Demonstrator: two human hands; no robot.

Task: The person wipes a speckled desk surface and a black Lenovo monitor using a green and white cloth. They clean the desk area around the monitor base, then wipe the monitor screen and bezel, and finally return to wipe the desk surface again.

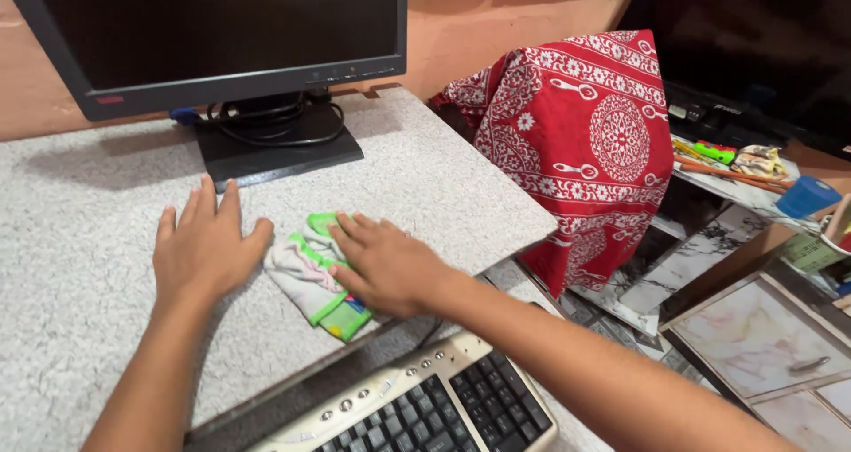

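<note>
A small folded cloth (306, 275), white with green edges and a coloured print, lies on the speckled grey desk (80, 230). My right hand (386, 266) rests flat on the cloth's right side, fingers pressing down on it. My left hand (206, 244) lies palm down on the desk just left of the cloth, fingers spread, its thumb close to the cloth's edge. Neither hand grips anything.
A black monitor (213, 31) on its stand with cables sits at the back of the desk. A silver and black keyboard (425, 408) lies on a lower tray in front. A red patterned cloth (589, 142) covers something to the right, beside a cluttered shelf.
</note>
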